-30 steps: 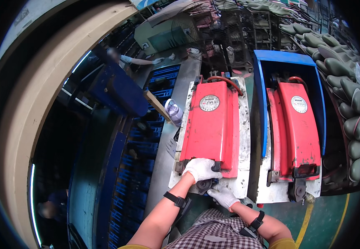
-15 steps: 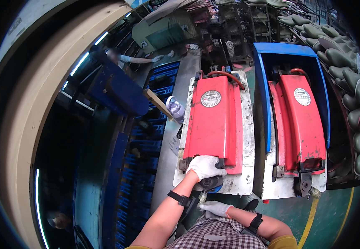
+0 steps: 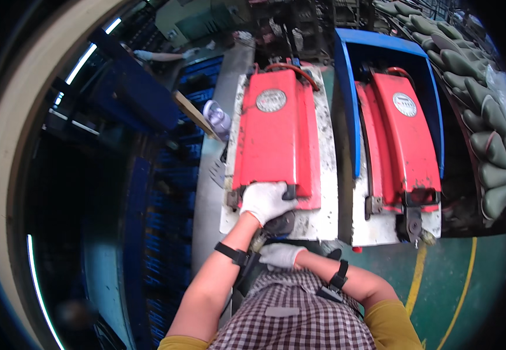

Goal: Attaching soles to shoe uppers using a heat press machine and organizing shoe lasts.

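Observation:
My left hand (image 3: 265, 202), in a white glove, is closed around the black handle at the near end of a red machine cover (image 3: 267, 143). Below it, a dark round pivot (image 3: 280, 224) juts from the machine's front edge. A short lever with a pale wrapped grip (image 3: 257, 240) extends from that pivot toward me. My right hand (image 3: 282, 255), also gloved, is curled at the lever's lower end, close to my apron; its fingertips are partly hidden. The red cover lies lowered over a stained white base plate (image 3: 327, 175).
A second red machine (image 3: 407, 146) sits to the right under a blue hood (image 3: 390, 52). Grey-green boots (image 3: 489, 146) line a rack at far right. A lilac cup (image 3: 216, 119) stands left, near a wooden bar (image 3: 196, 115). Another person's arm (image 3: 162, 56) reaches in at upper left.
The whole view has shifted, so the machines appear higher and further left. The lever has swung somewhat left with my right hand. My left hand stays on the handle.

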{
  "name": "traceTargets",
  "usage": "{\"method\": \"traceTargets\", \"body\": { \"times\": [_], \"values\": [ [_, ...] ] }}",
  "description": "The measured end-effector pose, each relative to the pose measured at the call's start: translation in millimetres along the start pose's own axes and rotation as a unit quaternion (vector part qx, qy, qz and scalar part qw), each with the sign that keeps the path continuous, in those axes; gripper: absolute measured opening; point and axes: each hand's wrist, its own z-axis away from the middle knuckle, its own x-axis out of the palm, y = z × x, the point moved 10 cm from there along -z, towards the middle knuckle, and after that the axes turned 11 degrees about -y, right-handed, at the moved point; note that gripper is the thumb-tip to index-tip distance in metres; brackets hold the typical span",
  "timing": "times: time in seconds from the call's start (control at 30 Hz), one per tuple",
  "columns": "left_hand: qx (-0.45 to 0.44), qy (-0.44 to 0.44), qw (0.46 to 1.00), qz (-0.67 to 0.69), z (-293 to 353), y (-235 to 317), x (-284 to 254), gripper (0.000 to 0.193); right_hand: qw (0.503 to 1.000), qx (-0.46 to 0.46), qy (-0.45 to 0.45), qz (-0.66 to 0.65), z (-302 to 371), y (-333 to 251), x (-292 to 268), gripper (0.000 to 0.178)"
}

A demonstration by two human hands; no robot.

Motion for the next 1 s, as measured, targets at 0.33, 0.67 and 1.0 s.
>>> {"method": "traceTargets", "body": {
  "times": [0.33, 0.67, 1.0],
  "values": [
    [0.065, 0.116, 0.991, 0.017, 38, 5, -102, 0.034, 0.961, -0.068, 0.211, -0.166, 97, -47, -69, 0.037],
    [0.195, 0.526, 0.823, -0.088, 115, 14, -244, 0.063, 0.696, 0.052, 0.672, 0.248, 86, -87, -217, 0.085],
    [0.075, 0.361, 0.836, 0.407, 160, -133, -67, 0.058, 0.724, 0.102, 0.655, 0.193, 56, -84, -251, 0.089]
  ]
}}
